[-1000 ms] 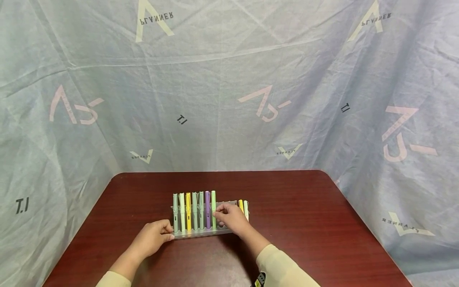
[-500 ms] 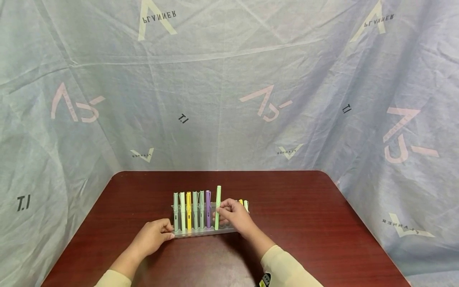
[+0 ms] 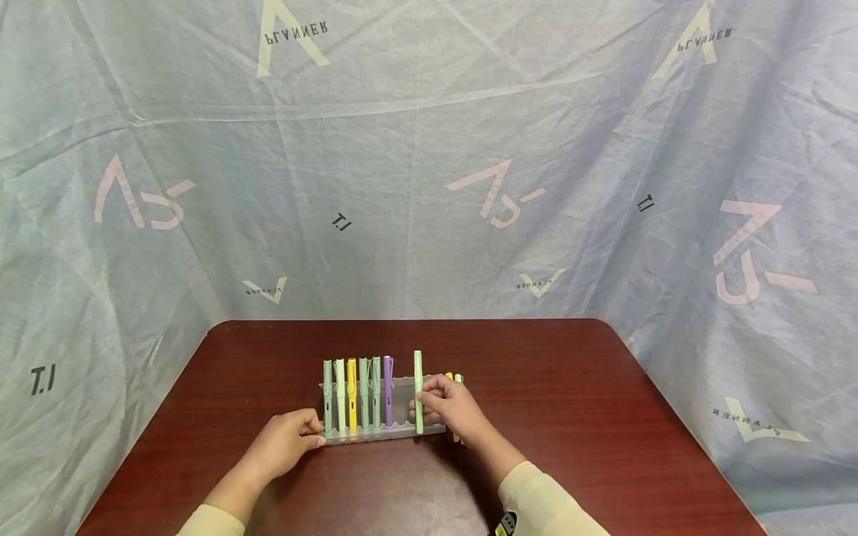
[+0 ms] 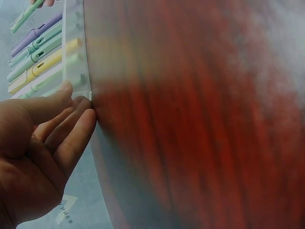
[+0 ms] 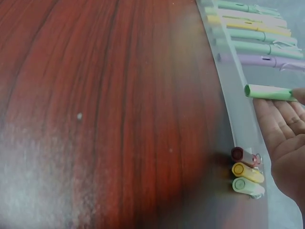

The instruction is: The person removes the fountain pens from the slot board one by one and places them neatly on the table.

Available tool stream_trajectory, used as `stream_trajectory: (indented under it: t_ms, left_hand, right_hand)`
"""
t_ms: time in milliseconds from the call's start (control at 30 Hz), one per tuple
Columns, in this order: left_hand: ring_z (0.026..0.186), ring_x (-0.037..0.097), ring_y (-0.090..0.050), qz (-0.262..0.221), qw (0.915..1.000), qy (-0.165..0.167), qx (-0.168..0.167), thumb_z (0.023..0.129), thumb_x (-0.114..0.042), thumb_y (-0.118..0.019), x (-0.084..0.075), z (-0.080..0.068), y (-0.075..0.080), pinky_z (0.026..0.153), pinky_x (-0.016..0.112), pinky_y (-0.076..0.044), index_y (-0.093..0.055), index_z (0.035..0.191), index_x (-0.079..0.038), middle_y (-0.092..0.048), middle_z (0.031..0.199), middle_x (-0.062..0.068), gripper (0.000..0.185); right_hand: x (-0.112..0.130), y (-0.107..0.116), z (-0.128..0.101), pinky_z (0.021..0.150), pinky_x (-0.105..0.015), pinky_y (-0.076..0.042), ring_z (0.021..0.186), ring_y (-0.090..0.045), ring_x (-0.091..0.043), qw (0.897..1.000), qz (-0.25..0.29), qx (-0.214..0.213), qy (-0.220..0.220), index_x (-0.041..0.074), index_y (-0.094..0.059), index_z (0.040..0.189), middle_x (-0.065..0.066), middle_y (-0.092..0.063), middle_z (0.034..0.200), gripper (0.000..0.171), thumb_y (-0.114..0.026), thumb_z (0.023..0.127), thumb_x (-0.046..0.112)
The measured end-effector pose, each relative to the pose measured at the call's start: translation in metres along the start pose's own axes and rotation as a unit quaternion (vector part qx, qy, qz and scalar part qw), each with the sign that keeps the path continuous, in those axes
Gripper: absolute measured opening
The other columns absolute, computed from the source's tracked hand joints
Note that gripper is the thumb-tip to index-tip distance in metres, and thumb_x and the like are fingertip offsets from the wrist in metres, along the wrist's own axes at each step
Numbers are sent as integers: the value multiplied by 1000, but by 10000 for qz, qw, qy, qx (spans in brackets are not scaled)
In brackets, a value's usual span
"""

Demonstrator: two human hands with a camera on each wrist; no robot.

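A clear pen rack (image 3: 402,402) stands on the table with several pens in a row: grey-green, pale green, a yellow pen (image 3: 352,394) and, rightmost, a purple pen (image 3: 388,391). My left hand (image 3: 281,447) pinches the rack's left front corner between thumb and fingers. Between right thumb and fingers I hold a light green pen (image 3: 418,372) upright, in front of the rack's right half. The right hand (image 3: 456,408) partly hides that end of the rack. In the right wrist view the lower end of the green pen (image 5: 267,92) looks free of the rack's front ledge.
Beside the rack's right end lie a dark red pen (image 5: 244,155), a yellow pen (image 5: 248,172) and a pale green pen (image 5: 248,186), partly behind my right hand in the head view. A grey printed cloth (image 3: 402,149) surrounds the dark red table (image 3: 550,394).
The light green pen has come out of its place beside the purple pen and shifted right with my right hand. My left hand stays on the rack's corner.
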State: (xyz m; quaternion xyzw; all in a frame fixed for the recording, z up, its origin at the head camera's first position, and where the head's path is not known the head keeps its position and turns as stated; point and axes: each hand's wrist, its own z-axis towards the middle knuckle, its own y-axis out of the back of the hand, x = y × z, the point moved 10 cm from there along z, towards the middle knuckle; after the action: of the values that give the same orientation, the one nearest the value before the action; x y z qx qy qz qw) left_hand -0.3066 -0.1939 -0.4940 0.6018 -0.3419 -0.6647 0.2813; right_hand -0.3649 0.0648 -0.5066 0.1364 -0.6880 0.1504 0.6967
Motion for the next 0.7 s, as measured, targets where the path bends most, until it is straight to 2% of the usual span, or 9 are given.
stream_trajectory:
  t_ms: [200, 700]
  left_hand:
    - [71, 4, -58, -30, 10000, 8, 13, 82, -13, -77, -1, -1, 0, 66, 27, -44, -60, 78, -20, -69, 77, -11, 19]
    - [72, 5, -58, -6, 10000, 34, 60, 83, -12, -76, -1, -1, 0, 67, 29, -44, -60, 78, -20, -70, 79, -11, 19]
  right_hand:
    - [-2, 9, -3, 77, -44, -57, 94, -66, -51, 9997, -214, -77, 29, -12, -52, 108, -38, -65, 102, 27, -62, 96, 9]
    - [-3, 33, -8, 75, -45, -58, 92, -67, -51, 9992, -251, -317, -21, -10, -51, 106, -39, -64, 101, 21, -59, 97, 7]
